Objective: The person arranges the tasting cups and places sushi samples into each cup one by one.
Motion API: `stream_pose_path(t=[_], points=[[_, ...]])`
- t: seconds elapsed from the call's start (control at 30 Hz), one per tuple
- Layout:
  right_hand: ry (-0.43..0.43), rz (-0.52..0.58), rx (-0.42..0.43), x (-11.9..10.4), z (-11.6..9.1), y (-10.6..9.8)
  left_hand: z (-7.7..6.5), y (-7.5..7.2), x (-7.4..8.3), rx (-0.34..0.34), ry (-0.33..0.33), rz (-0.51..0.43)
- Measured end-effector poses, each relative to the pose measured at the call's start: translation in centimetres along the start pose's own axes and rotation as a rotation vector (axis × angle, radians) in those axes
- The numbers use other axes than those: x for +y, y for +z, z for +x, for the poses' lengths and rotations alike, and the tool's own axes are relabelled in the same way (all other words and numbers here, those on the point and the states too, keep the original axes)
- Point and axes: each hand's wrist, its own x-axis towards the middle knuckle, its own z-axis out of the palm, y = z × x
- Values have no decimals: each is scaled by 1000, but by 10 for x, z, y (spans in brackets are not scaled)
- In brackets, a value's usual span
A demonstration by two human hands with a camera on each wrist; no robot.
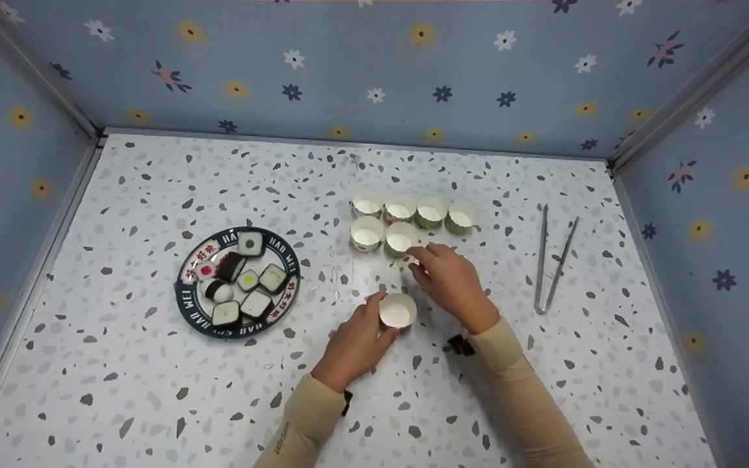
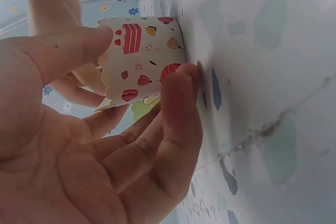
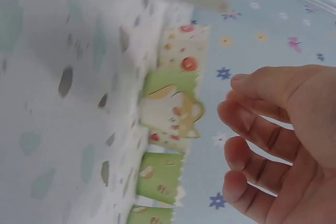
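A white paper baking cup point(image 1: 398, 311) printed with red cakes and flowers stands near the table's middle. My left hand point(image 1: 354, 341) holds it by its left side, with thumb and fingers around the wall in the left wrist view. My right hand point(image 1: 447, 281) hovers just past it, fingers loosely bent with nothing between them. Closest to those fingertips is a green baking cup point(image 1: 402, 240) with a dog print, facing the camera in the right wrist view; a gap separates them there. Left of it sits another printed cup point(image 1: 367, 234).
Behind them, several more baking cups point(image 1: 431, 212) form a back row. To the left lies a round dark-rimmed plate point(image 1: 187, 305) bearing several toy sushi pieces point(image 1: 256, 304). Metal tongs point(image 1: 541, 266) lie spread on the right. Flowered panels point(image 1: 374, 65) border the speckled table point(image 1: 153, 390).
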Motion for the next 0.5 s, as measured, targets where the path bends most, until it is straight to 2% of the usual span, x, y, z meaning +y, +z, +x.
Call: stream_pose_path(t=[0.1,0.2,0.5], points=[[-43,19,35,-8,-13,-8,1,0,0,-1,-6,1],[-64,34,30,-15,-27,-15,1,0,-1,-1,-7,0],[-80,142,-171,-35,-57,-19,1,1,-1,11,21,8]])
